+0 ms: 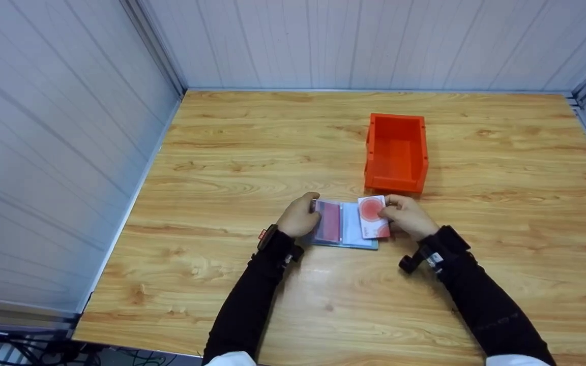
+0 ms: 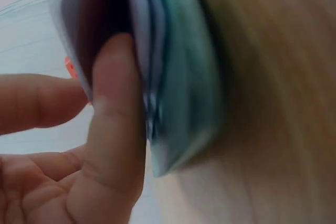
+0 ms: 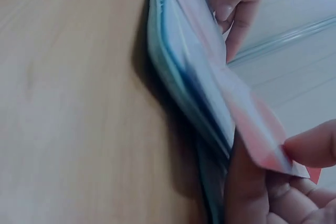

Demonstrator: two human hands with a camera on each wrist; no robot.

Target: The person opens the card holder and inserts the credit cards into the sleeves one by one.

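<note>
A small card holder (image 1: 351,226) with clear sleeves and a teal cover lies spread on the table. Its left edge is in my left hand (image 1: 299,216); in the left wrist view one digit reaches into a sleeve (image 2: 73,24) and another bends against its outside. A pinkish-red card (image 1: 329,222) shows through the left sleeve. Between thumb and fingers, my right hand (image 1: 409,217) pinches a white card (image 1: 373,229) with a red circle. That card overlaps the holder's right page in the head view, and its lower corner shows up close in the right wrist view.
An orange-red plastic bin (image 1: 397,152) stands just beyond the right hand. The wooden table (image 1: 252,142) meets pale panel walls (image 1: 293,46) at the back and the left. Dark cables (image 1: 145,358) hang below the front left edge.
</note>
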